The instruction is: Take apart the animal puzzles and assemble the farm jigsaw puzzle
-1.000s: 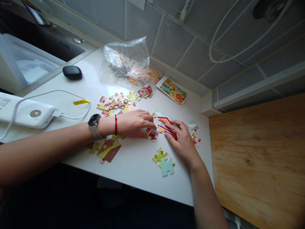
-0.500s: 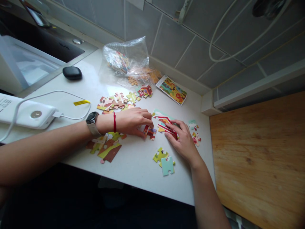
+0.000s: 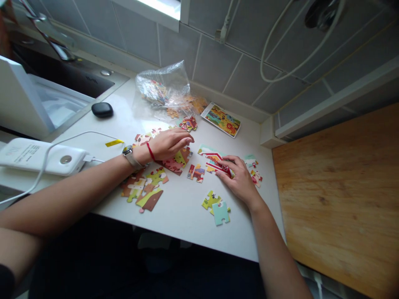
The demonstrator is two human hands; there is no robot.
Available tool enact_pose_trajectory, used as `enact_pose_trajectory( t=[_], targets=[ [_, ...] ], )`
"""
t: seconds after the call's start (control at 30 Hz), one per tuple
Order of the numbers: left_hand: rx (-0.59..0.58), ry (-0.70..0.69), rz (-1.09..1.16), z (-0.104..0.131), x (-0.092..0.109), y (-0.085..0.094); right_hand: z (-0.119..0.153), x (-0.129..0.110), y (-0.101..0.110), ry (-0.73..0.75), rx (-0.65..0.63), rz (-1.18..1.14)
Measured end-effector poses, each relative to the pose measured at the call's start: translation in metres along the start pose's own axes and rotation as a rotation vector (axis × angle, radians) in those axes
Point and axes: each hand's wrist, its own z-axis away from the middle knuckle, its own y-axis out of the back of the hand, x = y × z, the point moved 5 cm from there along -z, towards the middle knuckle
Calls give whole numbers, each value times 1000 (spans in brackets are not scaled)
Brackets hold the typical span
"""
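My right hand point(image 3: 237, 177) has its thumb and fingers on a red barn puzzle piece point(image 3: 226, 168), at the edge of a few jigsaw pieces point(image 3: 212, 156) lying together. My left hand point(image 3: 171, 143) hovers with fingers stretched out and nothing visible in it, over a group of farm-pattern pieces point(image 3: 184, 156) that it partly hides. Between the hands lies a small purple and red piece pair point(image 3: 196, 173). Nearer the counter's front edge are a brown and green cluster point(image 3: 151, 198) and a pale teal piece point(image 3: 221, 213) overlapping a green one point(image 3: 210, 200).
A clear plastic bag point(image 3: 179, 77) of pieces and a picture card point(image 3: 222, 119) lie by the tiled wall. More pieces point(image 3: 256, 177) sit right of my right hand. A cabled power bank point(image 3: 43, 157), black case point(image 3: 102, 109) and sink are left; a wooden board point(image 3: 336, 195) is right.
My left hand has let go of the small purple and red pieces and moved left and up, over the farm-pattern pieces. My right hand stays on the barn piece. The view has shifted slightly.
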Motion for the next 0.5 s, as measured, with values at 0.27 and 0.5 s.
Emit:
enact_pose_trajectory(
  t=[0.27, 0.5],
  targets=[
    [222, 255, 274, 8, -13, 37, -3, 14, 2, 11, 114, -143],
    [149, 409, 140, 68, 45, 80, -5, 16, 5, -1, 204, -209]
  ],
)
